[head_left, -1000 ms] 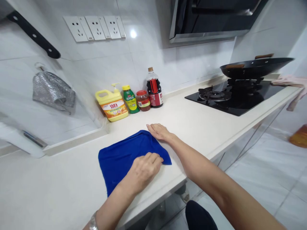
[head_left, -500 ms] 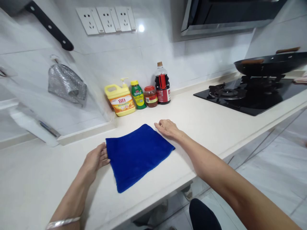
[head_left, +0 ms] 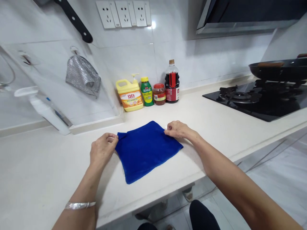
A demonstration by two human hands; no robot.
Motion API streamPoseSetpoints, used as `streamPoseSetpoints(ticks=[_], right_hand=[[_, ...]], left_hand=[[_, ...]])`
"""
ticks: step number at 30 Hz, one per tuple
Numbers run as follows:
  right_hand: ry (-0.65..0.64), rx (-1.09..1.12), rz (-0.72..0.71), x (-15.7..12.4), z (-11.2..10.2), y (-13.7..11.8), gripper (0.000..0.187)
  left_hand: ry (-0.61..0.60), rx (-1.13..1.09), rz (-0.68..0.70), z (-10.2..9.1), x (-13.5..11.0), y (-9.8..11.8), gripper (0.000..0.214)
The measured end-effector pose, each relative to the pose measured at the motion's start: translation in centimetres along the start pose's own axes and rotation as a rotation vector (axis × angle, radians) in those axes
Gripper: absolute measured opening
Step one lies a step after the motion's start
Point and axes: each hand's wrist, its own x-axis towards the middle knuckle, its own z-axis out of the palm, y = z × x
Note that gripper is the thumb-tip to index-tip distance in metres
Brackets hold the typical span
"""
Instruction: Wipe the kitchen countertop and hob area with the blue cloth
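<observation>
A blue cloth (head_left: 148, 151) lies spread on the pale countertop, its far left corner slightly puckered. That corner is pinched between the thumb and fingers of my left hand (head_left: 103, 147), which wears a silver bangle on the wrist. On the other side, my right hand (head_left: 177, 129) has its thumb and fingertips closed on the cloth's right edge, below the far corner. Part of the right fingers is curled out of sight.
Behind the cloth stand a yellow detergent jug (head_left: 130, 97), a green bottle (head_left: 147, 92), a red-lidded jar (head_left: 159, 95) and a dark sauce bottle (head_left: 172, 84). A gas stove (head_left: 240, 97) with a wok (head_left: 275, 72) is at right. A white spray bottle (head_left: 45, 111) leans at left.
My left hand has gone from resting beside the cloth's left edge to pinching its far left corner. The right fingers have closed on the right edge. The view has shifted left.
</observation>
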Motion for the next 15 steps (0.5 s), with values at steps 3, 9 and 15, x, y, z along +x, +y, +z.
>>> streamPoseSetpoints(ticks=[3, 9, 15], right_hand=[[-0.001, -0.019, 0.001, -0.1, 0.1, 0.0, 0.034], [-0.076, -0.022, -0.022, -0.3, -0.2, 0.0, 0.037], [-0.080, -0.063, -0.032, -0.3, -0.1, 0.0, 0.037]], left_hand=[[0.160, 0.085, -0.030, -0.9, -0.3, -0.6, 0.029], [-0.178, -0.270, 0.147, -2.0, -2.6, 0.9, 0.040], [-0.629, -0.026, 0.458, -3.4, -7.1, 3.2, 0.030]])
